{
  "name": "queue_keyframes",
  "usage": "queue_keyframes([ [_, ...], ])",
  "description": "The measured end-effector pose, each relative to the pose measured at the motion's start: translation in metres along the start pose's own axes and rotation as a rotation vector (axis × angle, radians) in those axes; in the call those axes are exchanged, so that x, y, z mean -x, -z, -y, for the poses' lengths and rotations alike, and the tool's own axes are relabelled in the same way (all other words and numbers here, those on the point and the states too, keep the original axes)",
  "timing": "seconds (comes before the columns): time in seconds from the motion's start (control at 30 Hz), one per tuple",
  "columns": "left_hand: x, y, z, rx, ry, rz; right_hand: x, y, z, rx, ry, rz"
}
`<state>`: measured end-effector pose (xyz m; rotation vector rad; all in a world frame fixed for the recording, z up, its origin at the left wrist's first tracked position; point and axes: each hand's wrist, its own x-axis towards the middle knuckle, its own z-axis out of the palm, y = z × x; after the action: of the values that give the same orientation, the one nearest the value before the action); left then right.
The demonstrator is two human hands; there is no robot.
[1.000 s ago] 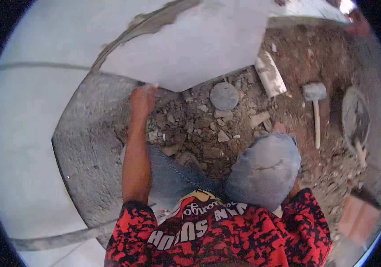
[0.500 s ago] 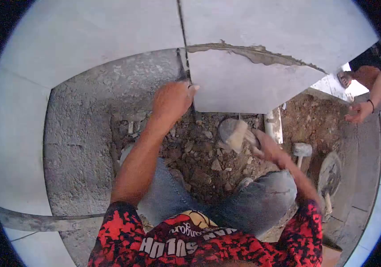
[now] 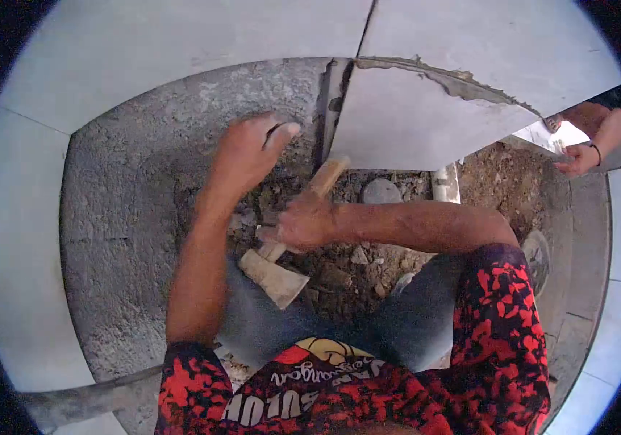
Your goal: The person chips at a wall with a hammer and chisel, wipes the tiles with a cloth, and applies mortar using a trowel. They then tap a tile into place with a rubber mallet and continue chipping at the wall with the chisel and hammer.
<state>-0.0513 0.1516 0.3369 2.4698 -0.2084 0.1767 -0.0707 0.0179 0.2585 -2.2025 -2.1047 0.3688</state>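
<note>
My right hand (image 3: 305,221) is wrapped round the wooden handle of a hatchet (image 3: 274,279). Its pale wedge-shaped head hangs over my left knee, and the handle's end points up toward the tile edge. Over the rough grey mortar bed, my left hand (image 3: 249,156) is closed with the thumb against the fingers; a dark sliver shows there, too small to name. To the right of that hand lies a white tile (image 3: 412,127), with wet mortar smeared along its far edge. A dark gap runs down its left side.
Broken rubble (image 3: 339,279) lies between my knees. Beyond it are a round grey object (image 3: 381,192) and a white pipe (image 3: 444,185). Large white tiles (image 3: 202,36) border the mortar bed (image 3: 122,217). Another person's hand (image 3: 578,159) is at the right.
My right hand has swung left across my body with the hatchet, whose head now points toward me. My left hand has moved left, away from the tile's edge. The view has shifted slightly.
</note>
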Motion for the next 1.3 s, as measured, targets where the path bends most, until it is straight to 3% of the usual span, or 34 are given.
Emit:
queue_keyframes([
  [0.1, 0.023, 0.033, -0.015, -0.037, 0.043, 0.014, -0.013, 0.028, -0.004, -0.041, -0.088, 0.059],
  [0.17, 0.043, 0.035, -0.021, 0.095, -0.130, -0.062, -0.020, 0.041, -0.004, -0.066, -0.116, 0.077],
  [0.23, 0.063, 0.042, -0.050, 0.095, -0.658, 0.001, -0.034, 0.052, 0.005, -0.101, -0.116, -0.027],
  [0.3, 0.095, 0.047, -0.076, 0.126, -0.695, 0.230, -0.050, 0.061, 0.013, -0.130, -0.112, -0.132],
  [0.47, 0.123, 0.053, -0.099, 0.192, -0.900, 0.301, -0.074, 0.064, 0.015, -0.151, -0.125, -0.321],
  [0.53, 0.125, 0.047, -0.098, 0.262, -0.893, 0.307, -0.074, 0.079, 0.020, -0.211, -0.236, -0.204],
  [0.67, 0.118, 0.036, -0.090, 0.248, -0.882, 0.286, -0.069, 0.051, -0.012, -0.242, -0.191, -0.239],
  [0.73, 0.114, 0.036, -0.090, 0.238, -0.892, 0.284, -0.079, 0.046, -0.006, -0.070, -0.257, -0.056],
  [0.9, 0.114, 0.028, -0.088, 0.222, -0.873, 0.283, -0.079, 0.043, 0.004, -0.124, -0.246, -0.146],
  [0.97, 0.117, 0.027, -0.090, 0.213, -0.878, 0.282, -0.076, 0.045, -0.018, -0.105, -0.312, 0.010],
  [1.13, 0.113, 0.026, -0.091, 0.234, -0.869, 0.326, -0.075, 0.045, 0.004, -0.112, -0.202, -0.173],
  [1.23, 0.109, 0.021, -0.094, 0.262, -0.819, 0.288, -0.056, 0.033, -0.025, -0.192, -0.292, -0.095],
  [1.3, 0.106, 0.019, -0.095, 0.283, -0.863, 0.343, -0.046, 0.021, -0.026, -0.072, -0.381, -0.280],
])
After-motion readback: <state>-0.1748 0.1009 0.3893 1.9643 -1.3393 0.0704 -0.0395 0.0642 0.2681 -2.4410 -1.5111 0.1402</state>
